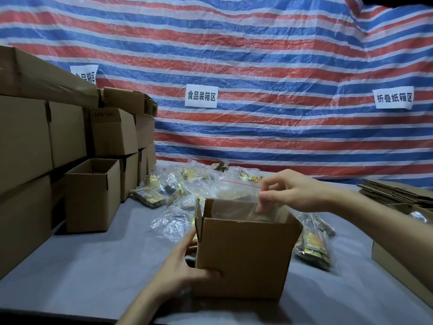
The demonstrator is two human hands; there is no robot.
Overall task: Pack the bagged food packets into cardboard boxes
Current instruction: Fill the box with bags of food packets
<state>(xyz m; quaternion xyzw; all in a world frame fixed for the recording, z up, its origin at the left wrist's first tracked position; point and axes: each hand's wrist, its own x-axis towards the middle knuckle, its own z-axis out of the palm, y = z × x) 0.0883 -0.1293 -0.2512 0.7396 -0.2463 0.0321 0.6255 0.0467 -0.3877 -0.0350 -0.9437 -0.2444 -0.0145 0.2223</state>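
Nearest, at the lower edge: left forearm slanting up and rightward to left hand (185,259), clasped on the near-left corner of box (243,254). Thumb flat across the front face, fingers curled round the left side wall. Box upright on table (93,266), top open, left flap raised.

Above that clasp and to its right: right forearm from the right edge, roughly level, wrist over the far-right corner of the box. Right hand (288,191) palm-down, thumb and forefinger pinching the top-right edge of bag (236,191), level with its red line. Remaining fingers loosely bent, one touching the plastic lower down. Bag clear, lower part inside the box, upper part standing above the rim. Contents unclear through the glare.

Below and right of the pinch, on the table just beside the box: gold packets (314,245) in clear plastic.

Beyond the pinch and to its left: heap (164,188) of further bagged packets, spread loosely over the table.

Left of both grips: open carton (92,195) upright on the table, with stack (23,141) of closed cartons just behind and beside it.

Right of the pinch, near the table's far-right corner: flat cartons (396,191), piled.

Farthest, behind everything: tarp (234,55), striped red, white and blue, with white signs (200,96) fixed to it.
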